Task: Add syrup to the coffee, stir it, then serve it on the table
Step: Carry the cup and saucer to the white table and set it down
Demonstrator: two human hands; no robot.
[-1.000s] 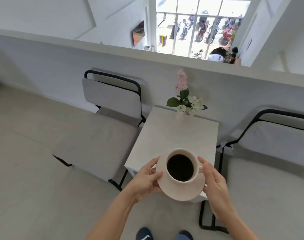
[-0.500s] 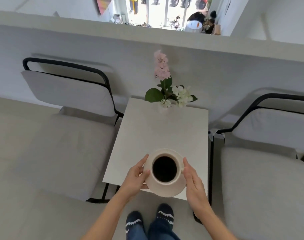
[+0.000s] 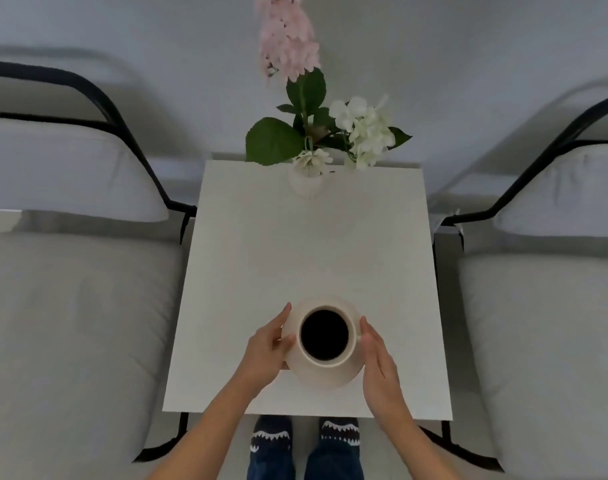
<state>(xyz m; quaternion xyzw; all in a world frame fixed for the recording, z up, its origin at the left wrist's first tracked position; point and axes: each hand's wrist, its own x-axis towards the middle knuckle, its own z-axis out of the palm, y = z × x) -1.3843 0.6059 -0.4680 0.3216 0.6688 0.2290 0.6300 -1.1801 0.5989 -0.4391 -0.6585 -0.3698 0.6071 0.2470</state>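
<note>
Since the earlier frames we have stepped right up to the table (image 3: 306,251): it now fills the middle of the head view, the window and the low wall's top have dropped out of sight, and the cup (image 3: 325,336) with its saucer (image 3: 325,375) sits farther in over the tabletop rather than out past its near edge.

In the head view, the cup holds dark coffee (image 3: 324,334) and stands on the saucer near the table's near edge, roughly midway between its left and right edges. We cannot tell whether the saucer already touches the tabletop or is just above it. Our left hand (image 3: 266,348) is at the saucer's left rim, thumb pressed on the rim and fingers curled under or beside it, so it grips the saucer. Our right hand (image 3: 378,362) lies along the right side, fingers straight and held together, touching or just beside the saucer's rim and the cup's handle side; a firm grip cannot be made out there.

At the far edge of the table, a small white vase (image 3: 306,183) carries pink and white flowers (image 3: 363,129) with green leaves. A grey cushioned chair (image 3: 70,306) with a black frame stands just beside the table's left edge, and a second chair (image 3: 545,323) beside the right edge. Below the near edge we see patterned socks (image 3: 271,436) on the floor.
</note>
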